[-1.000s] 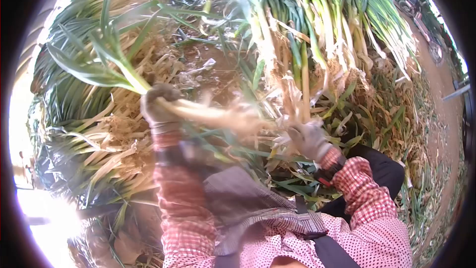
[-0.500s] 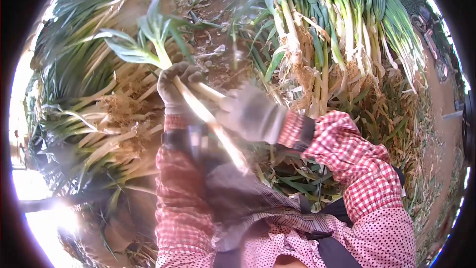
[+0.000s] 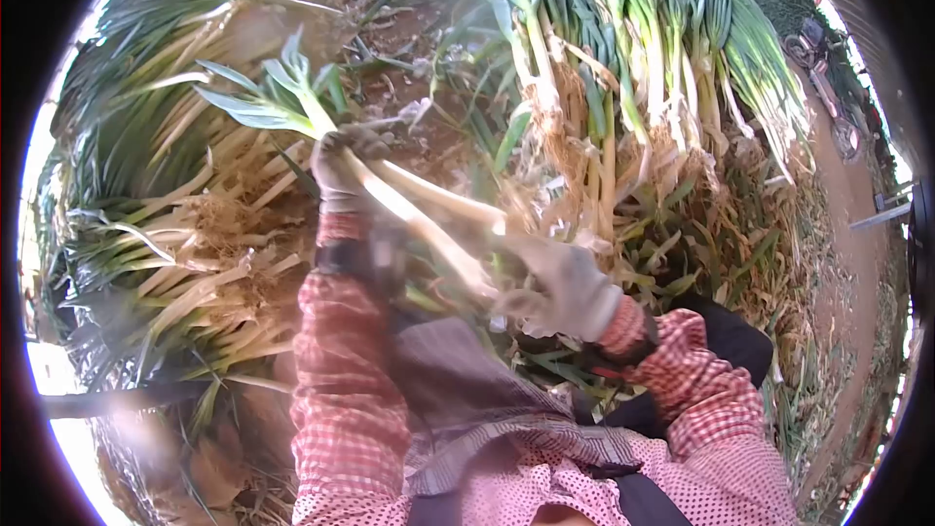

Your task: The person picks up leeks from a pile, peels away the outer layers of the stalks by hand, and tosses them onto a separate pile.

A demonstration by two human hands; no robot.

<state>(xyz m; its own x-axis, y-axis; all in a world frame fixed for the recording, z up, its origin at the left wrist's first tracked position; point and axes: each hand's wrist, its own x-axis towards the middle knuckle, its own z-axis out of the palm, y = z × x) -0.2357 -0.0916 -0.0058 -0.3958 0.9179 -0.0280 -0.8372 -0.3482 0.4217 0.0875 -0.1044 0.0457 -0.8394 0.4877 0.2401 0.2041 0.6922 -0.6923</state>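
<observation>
My gloved left hand is closed around two leeks, just below their green tops. The nearer leek slants down to the right, its pale shank bare and its root end close to my right hand. A second pale stalk runs above it from the same fist. My right hand, also gloved, is beside the lower ends of both stalks. Its fingers are smeared by motion, so whether they grip anything does not show. Green leaves fan out above my left hand.
To the left lies a large pile of leeks with tangled roots. More leeks lie in a row at the upper right, roots towards me. Stripped leaves cover the ground beneath them. A dark bar crosses the lower left.
My right hand has moved down and to the right along the stalks to their lower ends, uncovering more of the second stalk. My left hand still grips the leeks in nearly the same place.
</observation>
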